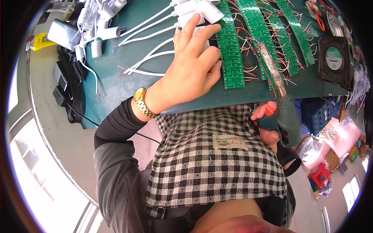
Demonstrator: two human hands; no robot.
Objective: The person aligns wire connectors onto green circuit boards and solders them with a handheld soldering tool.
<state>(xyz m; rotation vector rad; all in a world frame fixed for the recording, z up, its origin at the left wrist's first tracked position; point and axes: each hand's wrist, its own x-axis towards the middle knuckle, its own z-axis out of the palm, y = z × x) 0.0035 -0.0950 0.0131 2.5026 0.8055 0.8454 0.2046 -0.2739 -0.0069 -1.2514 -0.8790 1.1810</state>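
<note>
My left hand [196, 64] lies palm down over white cylindrical housings [206, 11] with white cables, its fingers bent but apart. Its index finger and thumb come close to the left edge of a green circuit board strip [231, 58]; what lies under the palm is hidden. A soldering iron [286, 116] with a dark green handle and a worn metal barrel is in my right hand [269, 136], which is closed around it beside the table edge. The iron's tip points up and left, near red and white wires above another board strip [256, 29].
More white housings [105, 11] with cables pile up at the far left, beside a phone [63, 34] and a yellow object [42, 41]. At the right stands a black fan [335, 62]. Below the right table edge is a blue box [319, 116]. A black pouch [72, 75] lies left.
</note>
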